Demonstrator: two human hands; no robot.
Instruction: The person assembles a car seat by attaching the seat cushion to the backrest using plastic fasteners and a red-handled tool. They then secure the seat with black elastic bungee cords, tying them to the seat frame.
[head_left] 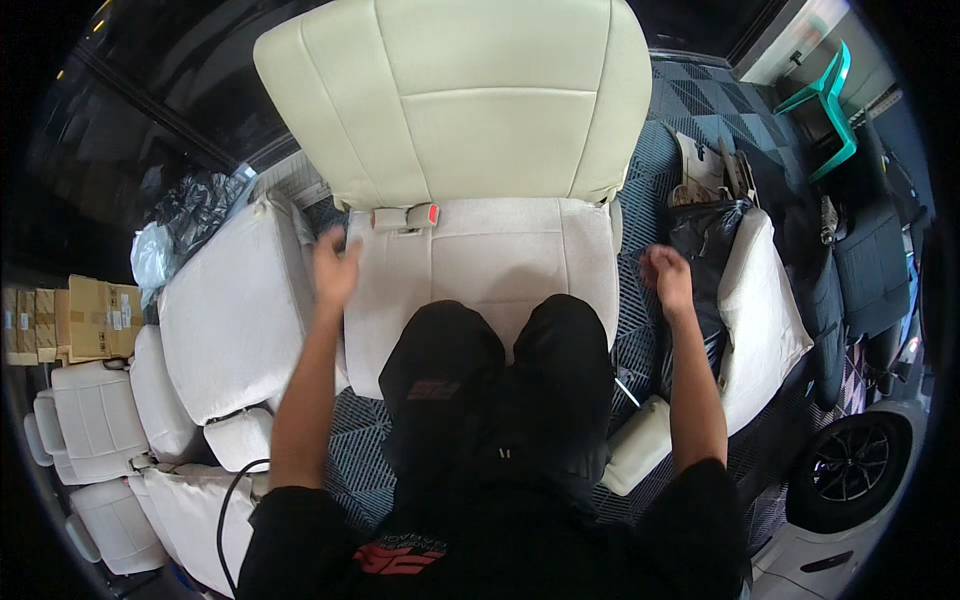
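Note:
In front of me stands a car seat with a cream leather-like backrest (500,130) and a pale fabric seat cushion (500,245). My knees reach over the cushion's near part. A seat belt buckle (410,217) with a red button lies where backrest and cushion meet, on the left. My left hand (336,268) is by the cushion's left edge, fingers apart and slightly blurred; whether it touches the fabric I cannot tell. Out to the right of the cushion, my right hand (667,275) hangs above the floor, fingers loosely curled with nothing visible in them.
More pale seats (235,310) stand on the left, near cardboard boxes (103,318) and plastic bags (200,215). To the right are a black bag (705,235), a pale seat part (755,310), a cream padded piece (638,447), a green plastic chair (830,105) and a car wheel (850,465).

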